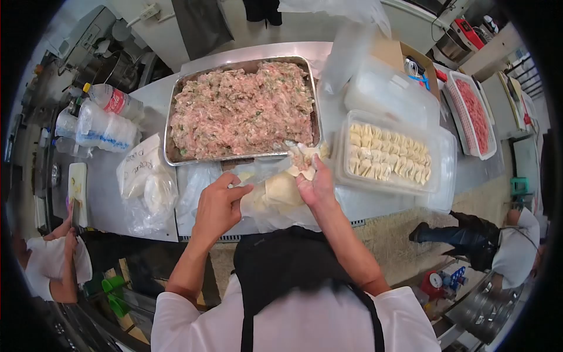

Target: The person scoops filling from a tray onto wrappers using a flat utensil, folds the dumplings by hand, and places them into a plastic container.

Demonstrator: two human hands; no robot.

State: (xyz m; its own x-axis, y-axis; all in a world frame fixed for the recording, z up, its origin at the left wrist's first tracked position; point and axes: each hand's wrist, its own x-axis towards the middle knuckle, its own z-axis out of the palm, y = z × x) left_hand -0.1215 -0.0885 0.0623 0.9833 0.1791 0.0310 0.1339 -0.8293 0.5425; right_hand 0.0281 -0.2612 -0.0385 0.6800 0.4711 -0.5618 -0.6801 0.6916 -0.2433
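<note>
In my right hand [316, 183], a dumpling wrapper [309, 171] lies across the fingers with raw meat filling [300, 159] on it. The hand is close to the front right corner of a metal tray [234, 157] heaped with minced meat and green bits [243, 108]. My left hand [220, 202] is to the left of it, with curled fingers, thumb and index apart and nothing visible between them. Between my hands a stack of pale wrappers [280, 191] rests on thin plastic. To the right, rows of folded dumplings [387, 152] fill a clear plastic container [384, 186].
On the left are a plastic bag with writing [146, 176], bottles [120, 102] and a cutting board [77, 188]. A lid [393, 97] leans behind the container. Farther right sits a white basket of minced meat [472, 114]. Other people stand at far left [58, 264] and right [510, 243].
</note>
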